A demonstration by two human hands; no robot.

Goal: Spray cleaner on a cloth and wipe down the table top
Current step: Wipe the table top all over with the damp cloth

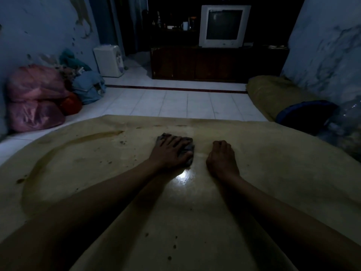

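On the table top (pixel 197 216), flat left hand (pixel 171 151) half-hides the cloth (pixel 189 148); right hand (pixel 221 155) fisted.

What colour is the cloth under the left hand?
Dark grey: the small crumpled cloth shows best in the head view.

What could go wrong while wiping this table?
1. The room is dim, so the dark curved stain and the specks near the front of the table top might get missed. The small cloth under the left hand is nowhere near them.
2. A wet shiny patch lies between the arms, and a forearm could smear it.
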